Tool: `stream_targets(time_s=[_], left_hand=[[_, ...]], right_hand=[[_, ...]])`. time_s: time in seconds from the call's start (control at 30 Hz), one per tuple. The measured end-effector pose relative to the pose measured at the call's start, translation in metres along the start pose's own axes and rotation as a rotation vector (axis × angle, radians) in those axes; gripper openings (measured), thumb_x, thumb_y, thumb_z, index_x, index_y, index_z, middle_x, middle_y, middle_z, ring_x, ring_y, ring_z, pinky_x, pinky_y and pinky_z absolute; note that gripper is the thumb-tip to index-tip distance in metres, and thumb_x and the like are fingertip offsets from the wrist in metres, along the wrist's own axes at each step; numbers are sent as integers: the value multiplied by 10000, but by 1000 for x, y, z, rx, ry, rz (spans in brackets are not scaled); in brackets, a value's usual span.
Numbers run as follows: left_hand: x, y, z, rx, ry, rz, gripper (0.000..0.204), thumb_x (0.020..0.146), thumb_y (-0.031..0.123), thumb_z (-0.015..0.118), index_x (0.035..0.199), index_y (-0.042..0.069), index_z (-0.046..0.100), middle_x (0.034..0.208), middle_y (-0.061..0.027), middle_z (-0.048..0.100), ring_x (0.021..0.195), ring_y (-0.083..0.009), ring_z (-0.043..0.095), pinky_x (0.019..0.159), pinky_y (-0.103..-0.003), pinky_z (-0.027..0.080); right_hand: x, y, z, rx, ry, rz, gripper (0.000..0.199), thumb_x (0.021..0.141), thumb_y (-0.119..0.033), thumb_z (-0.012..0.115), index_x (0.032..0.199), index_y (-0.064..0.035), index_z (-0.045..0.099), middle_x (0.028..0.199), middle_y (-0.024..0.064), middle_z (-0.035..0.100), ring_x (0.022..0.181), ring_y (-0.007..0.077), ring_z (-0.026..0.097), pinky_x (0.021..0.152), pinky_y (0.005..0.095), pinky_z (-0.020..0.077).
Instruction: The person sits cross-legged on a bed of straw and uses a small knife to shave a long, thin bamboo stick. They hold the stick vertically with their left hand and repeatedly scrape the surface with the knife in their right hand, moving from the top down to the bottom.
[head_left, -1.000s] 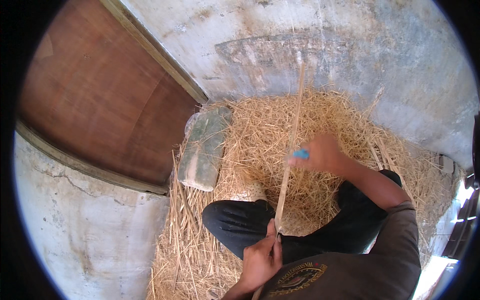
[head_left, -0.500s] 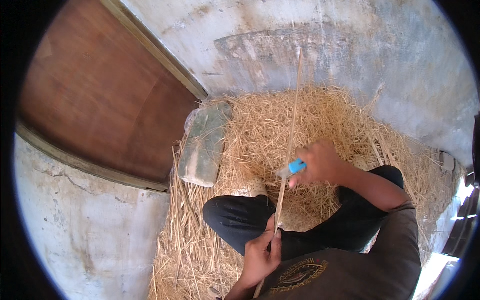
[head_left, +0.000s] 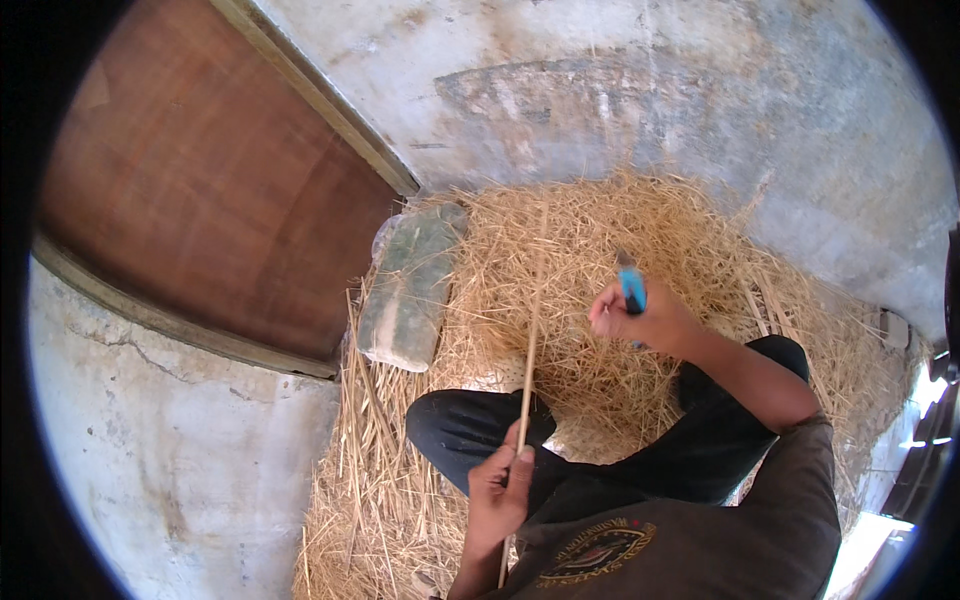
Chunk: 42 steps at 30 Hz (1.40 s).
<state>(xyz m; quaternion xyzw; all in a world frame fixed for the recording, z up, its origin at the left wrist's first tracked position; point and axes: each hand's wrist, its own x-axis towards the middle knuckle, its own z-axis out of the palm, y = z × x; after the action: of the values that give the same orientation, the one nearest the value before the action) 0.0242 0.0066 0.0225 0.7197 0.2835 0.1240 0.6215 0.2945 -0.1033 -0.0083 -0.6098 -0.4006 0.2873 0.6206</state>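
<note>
A long, thin wooden strip [head_left: 531, 365] stands slantwise in front of me, its far end blurred against the straw. My left hand [head_left: 497, 497] pinches it low down, thumb along its near face, and the strip's lower end runs down past my wrist. To the right of the strip, and apart from it, my right hand [head_left: 660, 318] is closed around a blue-handled knife [head_left: 632, 290]. The short blade points up and away from me and is smeared by motion.
Loose straw and shavings [head_left: 600, 225] cover the ground around my crossed legs [head_left: 470, 435]. A greenish stone block [head_left: 408, 290] lies at left, beside a brown door panel [head_left: 220, 190]. Longer strips [head_left: 375, 430] lie below it. A worn plaster wall [head_left: 700, 110] closes off the far side.
My right hand has moved the knife off the strip, up and to the right, and its blade now points away. My left hand and the strip have shifted left and slightly down.
</note>
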Motion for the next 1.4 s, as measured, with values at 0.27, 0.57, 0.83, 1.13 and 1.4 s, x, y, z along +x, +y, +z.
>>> stream_targets(time_s=[0.27,0.57,0.83,1.13,1.4], left_hand=[[2,-11,-8,-90,-29,-37,405,968,96,501,1358,-7,466,590,95,395,483,9,325,443,-170,246],[4,-3,-6,-460,-114,-106,400,989,62,448,1378,-28,422,544,58,372,428,-15,312,402,-185,261],[3,-4,-8,-618,-135,-171,400,998,96,421,1382,-14,419,531,39,344,403,-42,281,446,-218,285],[17,-27,-9,-1317,-403,-264,452,1019,156,320,1448,21,284,570,39,391,412,-61,359,544,-251,356],[30,-23,3,-1254,-353,-325,422,1024,191,335,1410,19,353,545,20,398,369,-67,336,505,-235,339]], right_hand=[[-1,0,-14,803,-241,131,205,914,-250,633,904,-52,579,526,-54,341,443,78,300,468,278,272],[3,-6,-12,712,-101,178,199,885,-176,665,759,-82,544,524,-53,363,437,69,337,427,256,266],[4,-5,-9,724,-94,239,221,888,-128,597,707,-103,473,513,-56,348,423,60,322,418,249,258],[3,-1,-2,561,-152,252,197,893,-114,591,745,-87,465,522,-54,348,421,61,326,420,255,257],[-2,-4,10,-508,-201,-39,452,819,-480,696,701,-83,516,551,26,498,455,154,498,458,321,395]])
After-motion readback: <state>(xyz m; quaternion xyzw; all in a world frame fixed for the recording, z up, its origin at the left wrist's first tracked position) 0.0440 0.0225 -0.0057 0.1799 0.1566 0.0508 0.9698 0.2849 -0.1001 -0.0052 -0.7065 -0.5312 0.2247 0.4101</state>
